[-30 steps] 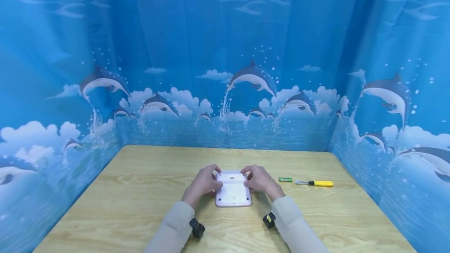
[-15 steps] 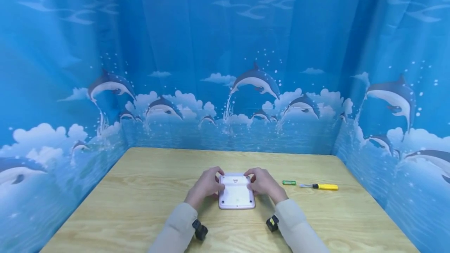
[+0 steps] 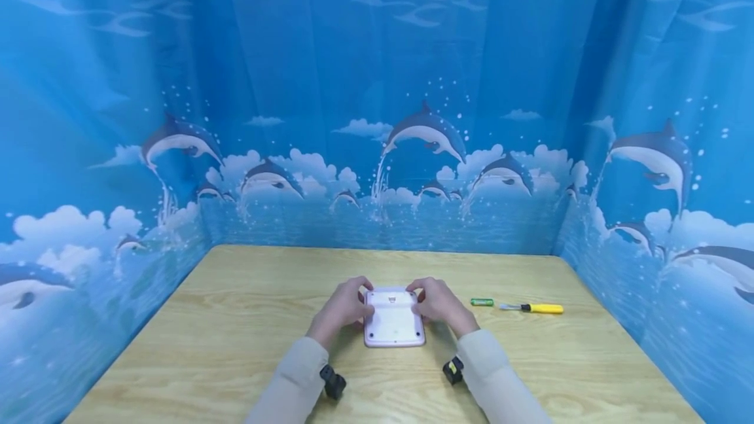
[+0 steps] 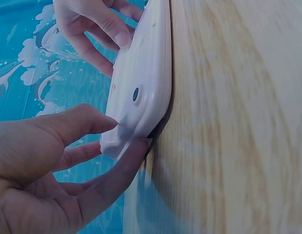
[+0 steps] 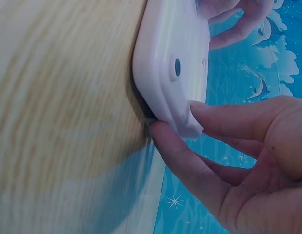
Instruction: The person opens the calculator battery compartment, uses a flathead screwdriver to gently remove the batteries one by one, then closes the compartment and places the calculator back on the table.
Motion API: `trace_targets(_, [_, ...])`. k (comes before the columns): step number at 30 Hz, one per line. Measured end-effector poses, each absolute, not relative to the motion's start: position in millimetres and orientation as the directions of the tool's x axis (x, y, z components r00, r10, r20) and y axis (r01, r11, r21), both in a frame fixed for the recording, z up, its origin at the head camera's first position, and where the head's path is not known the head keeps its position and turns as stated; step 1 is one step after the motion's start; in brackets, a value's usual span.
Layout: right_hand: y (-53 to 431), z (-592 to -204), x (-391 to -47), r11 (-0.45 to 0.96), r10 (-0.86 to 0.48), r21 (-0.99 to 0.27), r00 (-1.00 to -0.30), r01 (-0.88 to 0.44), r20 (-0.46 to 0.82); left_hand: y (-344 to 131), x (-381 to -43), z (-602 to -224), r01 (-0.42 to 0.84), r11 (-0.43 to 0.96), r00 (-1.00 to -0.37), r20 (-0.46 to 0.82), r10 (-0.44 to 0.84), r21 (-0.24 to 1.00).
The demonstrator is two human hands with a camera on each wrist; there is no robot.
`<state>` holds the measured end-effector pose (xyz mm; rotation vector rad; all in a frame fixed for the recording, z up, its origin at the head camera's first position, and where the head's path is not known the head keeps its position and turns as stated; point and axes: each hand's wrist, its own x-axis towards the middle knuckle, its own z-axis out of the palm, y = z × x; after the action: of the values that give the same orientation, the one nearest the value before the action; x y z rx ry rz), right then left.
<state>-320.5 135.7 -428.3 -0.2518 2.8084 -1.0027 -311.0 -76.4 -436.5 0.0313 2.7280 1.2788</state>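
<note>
A pale pink calculator (image 3: 394, 326) lies back side up on the table, with small dark round feet at its corners and a small dark mark near its far end. My left hand (image 3: 344, 306) pinches its left side, thumb on the back and fingers at the edge. On the opposite side my right hand (image 3: 440, 306) pinches it the same way. Each wrist view shows a fingertip right at the lower edge, close to the wood, and a thumb on the back. The calculator's front is hidden underneath.
To the right of the right hand lies a green battery (image 3: 482, 302). Beside it is a screwdriver (image 3: 544, 309) with a yellow handle, its metal tip toward the battery. A blue dolphin-print curtain (image 3: 377, 221) surrounds the wooden table (image 3: 253, 319) at the back and sides.
</note>
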Motion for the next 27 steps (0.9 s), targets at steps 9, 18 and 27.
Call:
trace_targets(9, [137.0,-431.3,-319.4,0.753,-0.216,-0.647,-0.974,-0.118,-0.073,-76.1,-309.4,-438.2,-0.029,0.631,-0.991,-0.106,0.085,0.775])
trace_targets(18, [137.4,-433.5,-318.5,0.753,-0.22,-0.645,-0.974,-0.129,-0.062,-77.6,-308.6,-439.3,-0.015,0.627,-0.989,-0.102,0.103,0.779])
trace_targets(27, [136.2,-431.2,-319.4,0.742,-0.218,-0.658,-0.974,-0.128,-0.056,-77.5,-309.5,-438.2,-0.023,0.631,-0.991,-0.099,0.086,0.776])
